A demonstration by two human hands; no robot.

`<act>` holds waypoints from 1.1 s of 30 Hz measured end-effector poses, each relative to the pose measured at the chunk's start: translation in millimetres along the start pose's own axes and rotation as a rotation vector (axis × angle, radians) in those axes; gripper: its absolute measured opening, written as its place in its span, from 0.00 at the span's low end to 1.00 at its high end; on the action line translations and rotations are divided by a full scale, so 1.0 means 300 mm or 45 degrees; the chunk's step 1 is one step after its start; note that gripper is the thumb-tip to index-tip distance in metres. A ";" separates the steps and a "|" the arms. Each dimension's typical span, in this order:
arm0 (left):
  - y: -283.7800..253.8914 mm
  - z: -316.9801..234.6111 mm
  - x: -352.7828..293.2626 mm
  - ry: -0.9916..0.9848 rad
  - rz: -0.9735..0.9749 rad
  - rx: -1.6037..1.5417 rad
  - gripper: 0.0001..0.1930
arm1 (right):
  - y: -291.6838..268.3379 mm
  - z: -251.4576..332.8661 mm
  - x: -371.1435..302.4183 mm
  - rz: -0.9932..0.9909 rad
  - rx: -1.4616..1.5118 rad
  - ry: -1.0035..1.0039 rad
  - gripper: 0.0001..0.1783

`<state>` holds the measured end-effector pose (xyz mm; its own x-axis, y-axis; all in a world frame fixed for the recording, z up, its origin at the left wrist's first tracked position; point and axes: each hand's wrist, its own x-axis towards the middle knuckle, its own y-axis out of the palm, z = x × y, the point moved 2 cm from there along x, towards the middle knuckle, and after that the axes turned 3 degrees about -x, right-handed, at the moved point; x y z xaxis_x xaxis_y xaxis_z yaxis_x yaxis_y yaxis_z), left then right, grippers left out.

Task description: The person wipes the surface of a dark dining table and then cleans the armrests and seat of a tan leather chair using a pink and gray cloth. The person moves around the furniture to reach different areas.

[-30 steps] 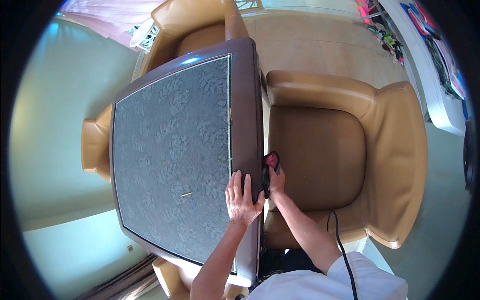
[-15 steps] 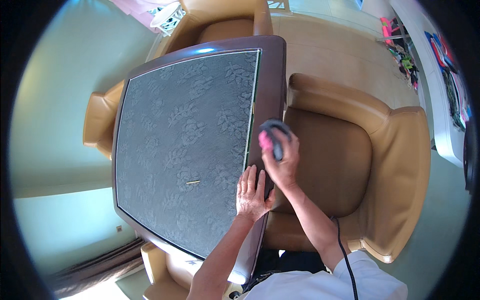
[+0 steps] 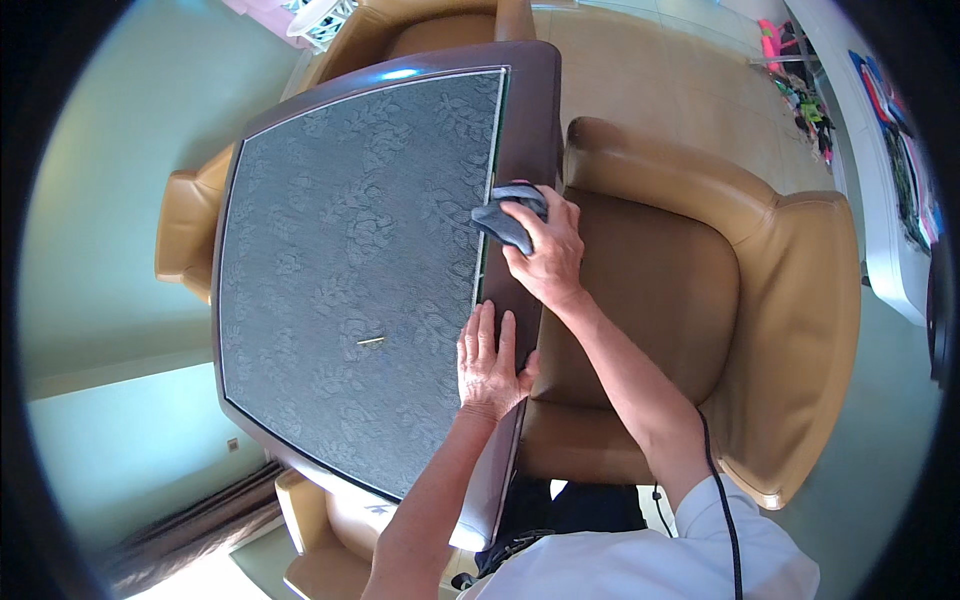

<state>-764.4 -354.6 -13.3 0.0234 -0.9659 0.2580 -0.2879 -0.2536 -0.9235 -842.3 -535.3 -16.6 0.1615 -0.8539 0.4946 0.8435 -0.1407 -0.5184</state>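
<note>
The right hand (image 3: 552, 252) held a bunched grey cloth (image 3: 503, 228) with a sliver of pink at its top edge, the fingers closed around it. The cloth was at the right border of the counter (image 3: 527, 125), across the pale strip where the dark, flower-patterned panel (image 3: 340, 230) met the brown rim. Nearer the body, the left hand (image 3: 490, 370) lay palm down over that border, its fingers extended and slightly parted. A small pale stick (image 3: 370, 341) lay on the panel. Colourful flat items (image 3: 900, 150) sat on a white surface (image 3: 893, 265) at right, any print too small to tell.
</note>
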 end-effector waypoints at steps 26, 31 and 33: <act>0.039 0.019 0.006 0.182 -0.197 0.170 0.27 | -0.150 0.278 -1.228 0.139 0.929 1.358 0.27; 0.030 -0.020 -0.134 0.066 -0.285 0.037 0.26 | -0.236 0.330 -1.239 0.399 0.831 1.381 0.28; 0.005 -0.072 -0.263 -0.035 -0.309 -0.125 0.28 | -0.229 0.333 -1.293 0.416 0.712 1.288 0.29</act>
<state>-787.3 -277.8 -28.8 0.1288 -0.8787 0.4597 -0.3620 -0.4733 -0.8031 -911.8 -144.2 -103.2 0.1450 -0.8507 -0.5053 0.9837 0.1790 -0.0191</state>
